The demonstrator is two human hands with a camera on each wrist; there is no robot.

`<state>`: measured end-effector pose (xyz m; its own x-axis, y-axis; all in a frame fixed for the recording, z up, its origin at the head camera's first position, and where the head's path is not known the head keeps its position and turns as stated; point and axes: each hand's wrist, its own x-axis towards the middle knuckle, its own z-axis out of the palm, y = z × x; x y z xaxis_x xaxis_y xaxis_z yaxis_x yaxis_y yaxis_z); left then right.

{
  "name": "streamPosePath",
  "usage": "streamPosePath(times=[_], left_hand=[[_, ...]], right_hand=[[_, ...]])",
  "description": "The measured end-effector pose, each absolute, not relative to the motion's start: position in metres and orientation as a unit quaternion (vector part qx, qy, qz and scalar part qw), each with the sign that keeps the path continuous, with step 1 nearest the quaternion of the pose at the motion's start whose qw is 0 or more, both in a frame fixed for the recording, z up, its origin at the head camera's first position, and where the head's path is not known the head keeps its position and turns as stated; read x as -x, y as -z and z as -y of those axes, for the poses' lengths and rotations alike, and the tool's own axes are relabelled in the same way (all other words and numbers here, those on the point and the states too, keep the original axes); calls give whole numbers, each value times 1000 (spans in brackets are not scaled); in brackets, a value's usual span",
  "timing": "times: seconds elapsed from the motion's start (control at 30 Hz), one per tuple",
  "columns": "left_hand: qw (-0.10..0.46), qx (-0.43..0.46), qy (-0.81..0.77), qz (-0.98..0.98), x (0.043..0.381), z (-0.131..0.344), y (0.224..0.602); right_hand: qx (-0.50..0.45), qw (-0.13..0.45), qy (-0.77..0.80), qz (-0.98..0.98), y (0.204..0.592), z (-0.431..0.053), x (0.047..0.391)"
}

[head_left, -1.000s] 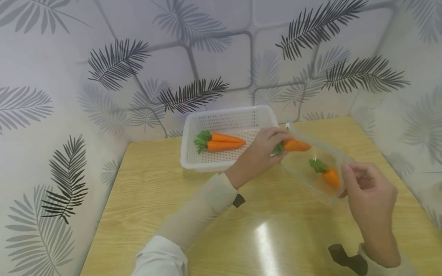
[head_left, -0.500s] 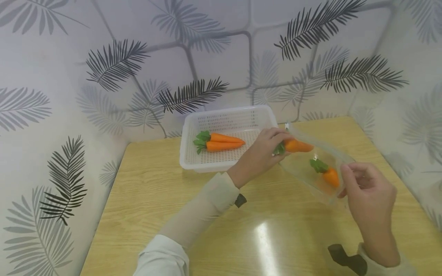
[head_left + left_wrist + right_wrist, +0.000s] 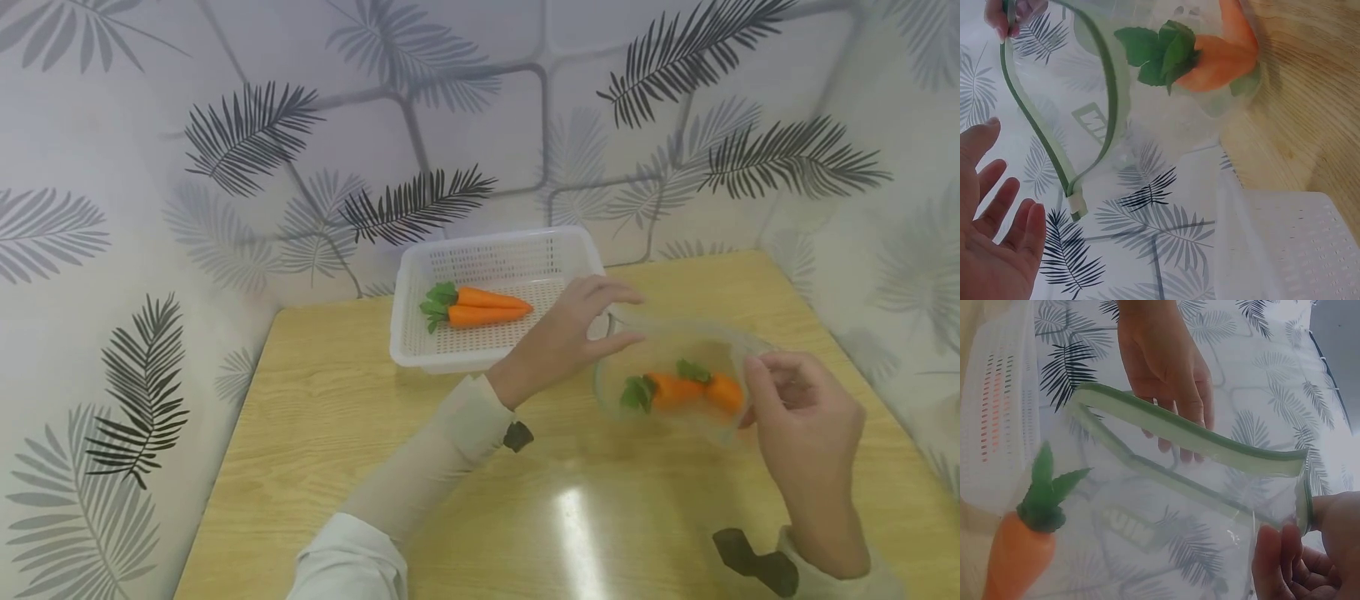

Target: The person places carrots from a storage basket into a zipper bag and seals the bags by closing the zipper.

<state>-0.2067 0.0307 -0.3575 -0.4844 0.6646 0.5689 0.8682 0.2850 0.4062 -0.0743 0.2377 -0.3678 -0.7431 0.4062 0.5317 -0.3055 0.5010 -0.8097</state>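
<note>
A clear zip bag (image 3: 660, 333) with a green-edged mouth hangs open above the table. My right hand (image 3: 810, 425) pinches its rim at the right corner, between thumb and fingers. Inside the bag lie two carrots with green leafy tops, one carrot (image 3: 675, 390) left of the other carrot (image 3: 724, 393). My left hand (image 3: 562, 333) is beside the bag's mouth, fingers and thumb spread, holding nothing. In the left wrist view the left hand's fingers (image 3: 1007, 212) are apart from the green rim. A white slider (image 3: 1076, 204) sits at one end of the zip.
A white perforated plastic basket (image 3: 442, 365) stands at the back of the wooden table (image 3: 337, 433), partly behind my left hand. Two more carrots (image 3: 491, 317) lie side by side in it. The wall (image 3: 480, 125) with a leaf pattern rises right behind the table.
My left hand has let go of the carrot, which has dropped into the bag beside the other one. The bag's mouth has sagged lower and rounder. The right hand has stayed in place.
</note>
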Motion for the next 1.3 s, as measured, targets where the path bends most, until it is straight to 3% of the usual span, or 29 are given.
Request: streamPosePath(times=[0.53, 0.87, 1.03, 1.3], left_hand=[[141, 449, 354, 808, 220, -7, 365], [117, 383, 319, 859, 242, 32, 392], [70, 331, 320, 885, 252, 54, 405], [69, 283, 304, 907, 280, 86, 433]], right_hand=[[38, 351, -511, 784, 367, -239, 73], [35, 355, -505, 786, 369, -244, 74], [31, 357, -503, 786, 369, -246, 74], [33, 359, -500, 788, 370, -246, 72]])
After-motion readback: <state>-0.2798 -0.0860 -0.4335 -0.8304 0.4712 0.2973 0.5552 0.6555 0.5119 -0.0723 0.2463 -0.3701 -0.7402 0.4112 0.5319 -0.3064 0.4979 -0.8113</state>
